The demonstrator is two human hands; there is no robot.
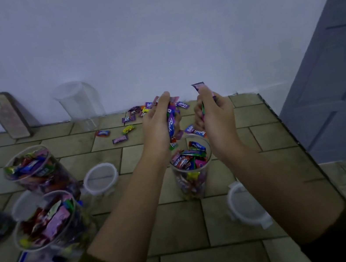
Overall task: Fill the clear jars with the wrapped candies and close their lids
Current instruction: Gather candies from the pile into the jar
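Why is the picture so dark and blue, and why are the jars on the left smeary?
Head view: dim, bluish light, no glare; the full jars at the left edge are blurred, perhaps by camera motion, while the middle jar is sharper; the wide lens bends the tiles and tilts the door.

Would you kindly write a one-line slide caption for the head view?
Left hand and right hand hold wrapped candies over a part-filled clear jar on the tiled counter.
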